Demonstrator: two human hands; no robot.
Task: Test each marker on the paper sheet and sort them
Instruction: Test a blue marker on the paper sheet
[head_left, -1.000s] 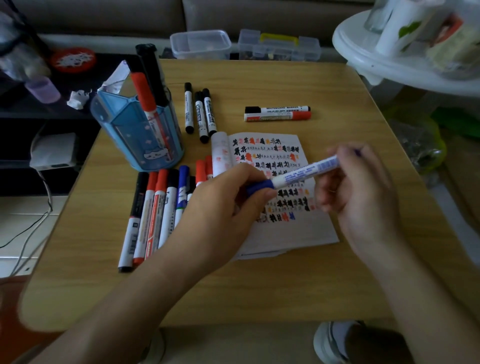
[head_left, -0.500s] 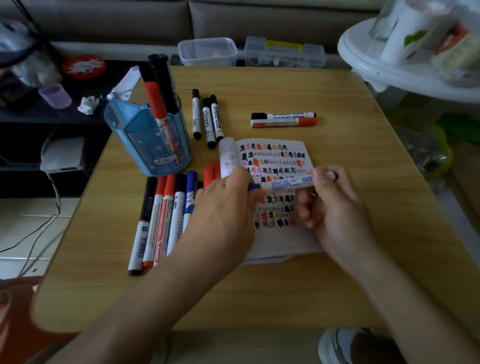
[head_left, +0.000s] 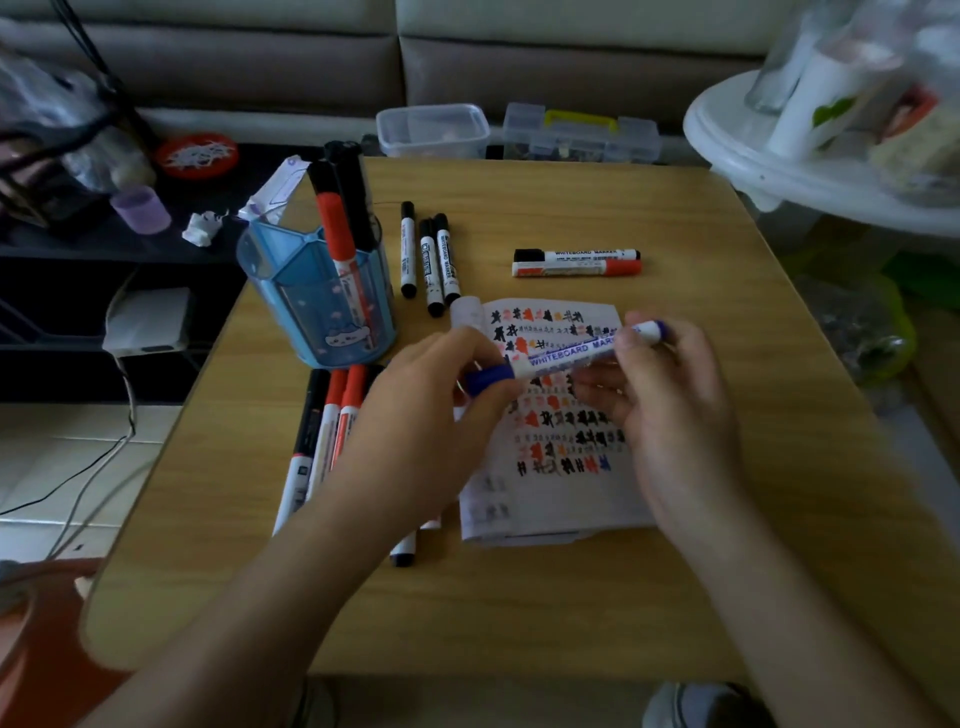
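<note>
Head view: left hand (head_left: 415, 410) is gripping the seemingly seated blue cap (head_left: 488, 377) of a white whiteboard marker (head_left: 569, 353), right hand (head_left: 675, 415) pinching its right end, over the scribbled paper sheet (head_left: 550, 501).

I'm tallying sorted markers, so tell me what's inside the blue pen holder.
The blue pen holder holds one red marker and black markers behind it, standing up. Overlap and the tinted wall hide their exact count.

A light wooden table (head_left: 571, 597) with rounded corners. Near its left edge stands a blue pen holder (head_left: 317, 306). Just right of it lie three black-capped markers (head_left: 430, 260); further right, a pair of markers (head_left: 576, 261), one black, one red, lie touching. A scribbled paper sheet (head_left: 561, 499) lies mid-table, with a row of markers (head_left: 322, 431) to its left.
</note>
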